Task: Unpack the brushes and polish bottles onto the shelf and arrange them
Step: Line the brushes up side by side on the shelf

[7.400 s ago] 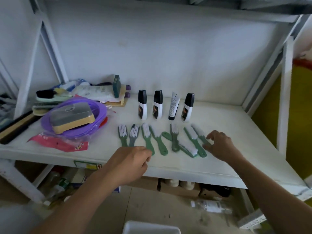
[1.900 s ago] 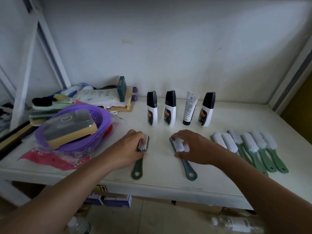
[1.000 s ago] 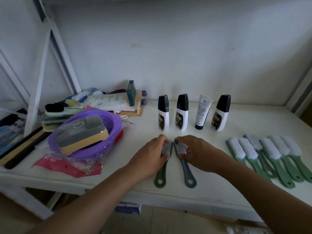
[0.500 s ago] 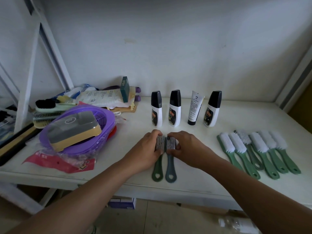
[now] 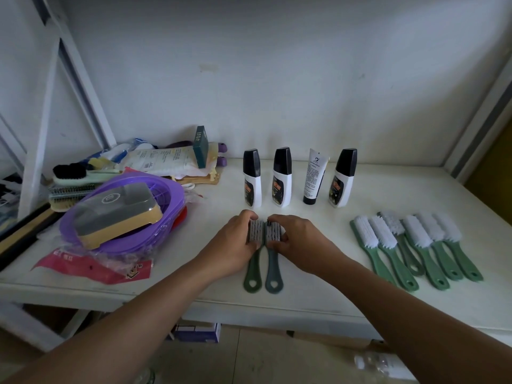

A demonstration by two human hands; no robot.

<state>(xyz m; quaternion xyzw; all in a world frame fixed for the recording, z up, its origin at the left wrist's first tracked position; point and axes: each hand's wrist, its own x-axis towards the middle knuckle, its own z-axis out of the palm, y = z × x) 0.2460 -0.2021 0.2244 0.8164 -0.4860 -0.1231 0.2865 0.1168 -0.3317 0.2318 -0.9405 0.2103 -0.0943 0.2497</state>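
Closest in, near the front edge of the shelf (image 5: 318, 297), are two handles: the dark green brush (image 5: 252, 281) and the grey-blue brush (image 5: 273, 282) lie side by side, touching. Left hand (image 5: 235, 242) grips the green one's head and right hand (image 5: 296, 242) grips the other, fingers curled round, squeezing the heads together. Off to the right, the light green brushes (image 5: 415, 236) sit lined up. Just behind the knuckles stand the polish bottles (image 5: 282, 178). One careless shove forward and they'd probably topple like dominoes.
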